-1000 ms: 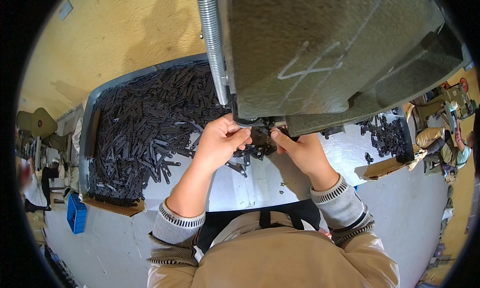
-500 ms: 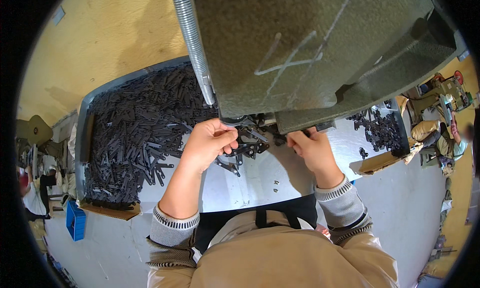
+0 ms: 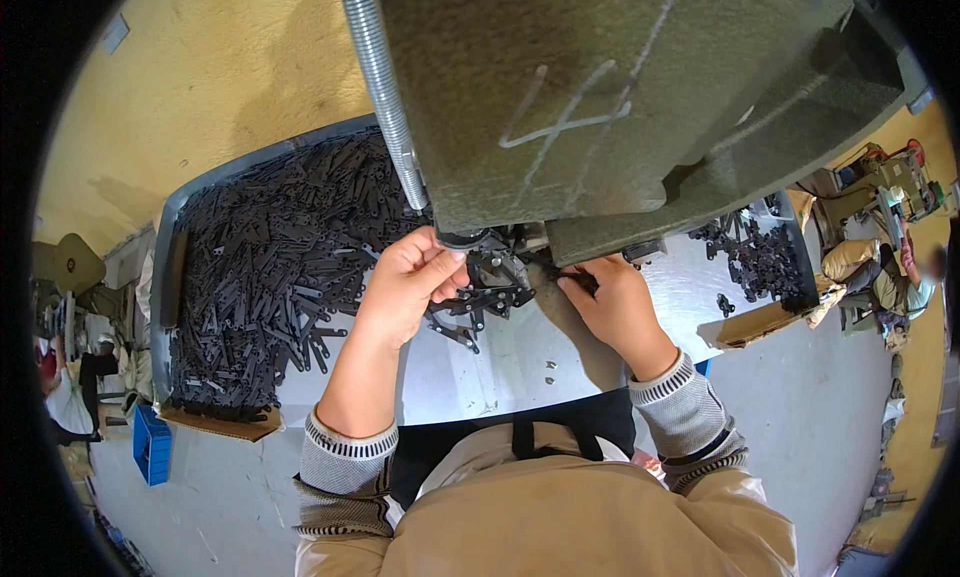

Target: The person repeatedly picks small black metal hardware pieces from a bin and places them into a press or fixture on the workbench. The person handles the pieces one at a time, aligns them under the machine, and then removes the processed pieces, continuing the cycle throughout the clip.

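Observation:
My left hand (image 3: 405, 285) is closed in a pinch just under the lower left corner of a large green machine head (image 3: 530, 107). What its fingertips hold is hidden. Across from it, my right hand (image 3: 618, 307) has thumb and forefinger pressed together below the machine's lower edge. Something dark shows at those fingertips, too shadowed to name. Between the hands, several black joined metal links (image 3: 490, 299) lie in a small heap on the metal tabletop (image 3: 470, 387). Two tiny shiny pieces (image 3: 550, 373) rest nearer to me.
A large pile of flat black metal strips (image 3: 280, 247) covers the table's left side. Small black parts (image 3: 755, 262) are heaped at the right, by a cardboard edge (image 3: 765, 325). A coil spring (image 3: 385, 87) runs along the machine. A blue crate (image 3: 152, 445) stands on the floor.
My right hand has moved left and inward, closer to the machine's working point. My left hand has shifted slightly up and left, still pinched.

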A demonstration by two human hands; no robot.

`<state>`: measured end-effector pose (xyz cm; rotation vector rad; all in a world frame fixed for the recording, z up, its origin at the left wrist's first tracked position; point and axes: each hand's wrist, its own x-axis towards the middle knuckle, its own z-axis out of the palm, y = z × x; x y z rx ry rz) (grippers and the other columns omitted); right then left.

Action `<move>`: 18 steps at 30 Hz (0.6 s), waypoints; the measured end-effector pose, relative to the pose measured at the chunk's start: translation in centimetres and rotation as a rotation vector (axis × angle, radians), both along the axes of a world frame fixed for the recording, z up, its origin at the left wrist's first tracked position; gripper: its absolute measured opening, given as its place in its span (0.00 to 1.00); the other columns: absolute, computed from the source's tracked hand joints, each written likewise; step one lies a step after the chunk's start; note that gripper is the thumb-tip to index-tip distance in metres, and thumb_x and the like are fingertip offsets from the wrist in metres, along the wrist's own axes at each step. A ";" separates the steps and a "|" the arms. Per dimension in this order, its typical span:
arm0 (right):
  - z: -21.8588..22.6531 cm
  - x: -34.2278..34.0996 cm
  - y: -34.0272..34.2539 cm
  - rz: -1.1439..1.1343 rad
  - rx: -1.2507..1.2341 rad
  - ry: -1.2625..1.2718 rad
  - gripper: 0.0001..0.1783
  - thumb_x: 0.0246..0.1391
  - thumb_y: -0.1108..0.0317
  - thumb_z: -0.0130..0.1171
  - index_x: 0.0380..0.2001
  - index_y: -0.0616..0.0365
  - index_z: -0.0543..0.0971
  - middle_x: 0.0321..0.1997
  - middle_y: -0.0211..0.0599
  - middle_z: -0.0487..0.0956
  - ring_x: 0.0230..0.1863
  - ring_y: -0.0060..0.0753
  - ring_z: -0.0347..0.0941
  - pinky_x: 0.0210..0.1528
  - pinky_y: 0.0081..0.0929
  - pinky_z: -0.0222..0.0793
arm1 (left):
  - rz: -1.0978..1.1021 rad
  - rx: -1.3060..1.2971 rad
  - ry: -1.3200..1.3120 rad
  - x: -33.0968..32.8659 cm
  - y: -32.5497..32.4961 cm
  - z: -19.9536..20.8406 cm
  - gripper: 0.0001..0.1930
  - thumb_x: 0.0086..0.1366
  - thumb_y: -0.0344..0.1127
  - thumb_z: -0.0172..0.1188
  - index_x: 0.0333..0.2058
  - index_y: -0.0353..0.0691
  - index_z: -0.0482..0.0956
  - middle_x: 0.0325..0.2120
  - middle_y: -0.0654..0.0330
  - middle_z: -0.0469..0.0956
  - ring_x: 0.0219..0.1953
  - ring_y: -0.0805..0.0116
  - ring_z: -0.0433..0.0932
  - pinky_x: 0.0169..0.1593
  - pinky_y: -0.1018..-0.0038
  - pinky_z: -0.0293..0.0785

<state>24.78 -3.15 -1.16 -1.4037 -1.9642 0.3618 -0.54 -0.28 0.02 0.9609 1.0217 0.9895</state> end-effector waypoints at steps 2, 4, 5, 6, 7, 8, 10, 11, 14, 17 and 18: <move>0.4 -0.5 0.0 -0.005 -0.002 0.104 0.09 0.50 0.66 0.61 0.29 0.62 0.81 0.24 0.50 0.78 0.25 0.46 0.74 0.28 0.32 0.70 | 0.041 0.041 -0.054 -0.3 0.0 0.0 0.02 0.63 0.29 0.57 0.32 0.39 0.76 0.23 0.64 0.76 0.23 0.81 0.70 0.27 0.85 0.64; 0.7 -1.3 0.2 -0.013 -0.061 0.099 0.10 0.51 0.65 0.61 0.29 0.63 0.80 0.23 0.50 0.78 0.22 0.46 0.74 0.25 0.33 0.68 | 0.105 0.105 -0.083 -0.6 0.1 0.0 0.02 0.62 0.28 0.56 0.32 0.39 0.76 0.23 0.66 0.75 0.24 0.81 0.70 0.27 0.85 0.63; 0.8 -1.8 0.4 -0.014 -0.085 0.095 0.11 0.52 0.65 0.60 0.29 0.64 0.80 0.22 0.51 0.77 0.21 0.47 0.74 0.24 0.34 0.68 | 0.124 0.162 -0.068 -0.9 0.1 0.0 0.02 0.62 0.27 0.55 0.32 0.39 0.76 0.23 0.67 0.74 0.24 0.82 0.70 0.27 0.85 0.63; 0.7 -2.5 0.7 0.008 0.034 0.112 0.12 0.53 0.63 0.60 0.31 0.64 0.79 0.22 0.50 0.77 0.19 0.47 0.73 0.20 0.35 0.66 | 0.152 0.207 -0.033 -1.1 0.0 0.0 0.03 0.61 0.27 0.55 0.32 0.39 0.76 0.23 0.67 0.73 0.24 0.82 0.70 0.28 0.86 0.63; 0.7 -3.0 1.0 0.023 0.084 0.123 0.12 0.53 0.63 0.60 0.32 0.63 0.78 0.22 0.49 0.77 0.19 0.47 0.74 0.20 0.35 0.66 | 0.186 0.243 0.015 -1.2 0.0 0.1 0.03 0.61 0.26 0.54 0.32 0.39 0.77 0.23 0.68 0.73 0.24 0.82 0.70 0.28 0.86 0.63; 0.6 -3.5 1.3 0.036 0.117 0.140 0.12 0.53 0.63 0.60 0.32 0.63 0.78 0.22 0.49 0.77 0.19 0.47 0.74 0.20 0.35 0.67 | 0.232 0.263 -0.042 -1.3 -0.2 0.0 0.05 0.59 0.24 0.53 0.32 0.39 0.77 0.23 0.69 0.71 0.23 0.82 0.69 0.27 0.86 0.62; 0.6 -4.2 1.4 0.049 0.115 0.119 0.11 0.52 0.66 0.61 0.33 0.63 0.78 0.25 0.48 0.78 0.24 0.48 0.74 0.25 0.35 0.68 | 0.234 0.274 -0.074 -1.4 -0.1 0.1 0.05 0.59 0.24 0.54 0.32 0.39 0.77 0.22 0.69 0.71 0.23 0.81 0.69 0.27 0.85 0.63; 0.6 -4.4 1.4 0.048 0.081 0.081 0.10 0.51 0.69 0.62 0.34 0.63 0.78 0.28 0.47 0.78 0.28 0.48 0.74 0.30 0.35 0.68 | 0.248 0.270 -0.096 -1.5 -0.1 0.1 0.05 0.59 0.23 0.54 0.32 0.39 0.77 0.22 0.69 0.71 0.23 0.81 0.69 0.27 0.85 0.63; 0.5 -4.7 1.3 0.028 -0.012 0.068 0.10 0.49 0.71 0.63 0.35 0.64 0.77 0.31 0.46 0.78 0.33 0.49 0.75 0.35 0.35 0.69 | 0.235 0.259 -0.135 -1.3 0.0 0.0 0.05 0.58 0.22 0.54 0.32 0.38 0.77 0.21 0.69 0.71 0.23 0.80 0.70 0.27 0.85 0.63; 0.1 -4.7 1.4 0.027 0.002 0.039 0.10 0.49 0.72 0.62 0.35 0.64 0.77 0.31 0.47 0.78 0.33 0.50 0.75 0.36 0.35 0.69 | 0.199 0.228 -0.109 -1.0 0.3 -0.1 0.05 0.59 0.22 0.54 0.32 0.38 0.77 0.20 0.68 0.71 0.23 0.80 0.69 0.27 0.84 0.64; 0.0 -4.6 1.4 0.028 0.001 0.035 0.10 0.50 0.72 0.62 0.35 0.64 0.77 0.32 0.47 0.78 0.33 0.49 0.75 0.35 0.35 0.69 | 0.190 0.192 -0.023 -1.0 0.2 -0.2 0.04 0.59 0.23 0.54 0.31 0.38 0.76 0.21 0.68 0.72 0.23 0.80 0.70 0.27 0.84 0.65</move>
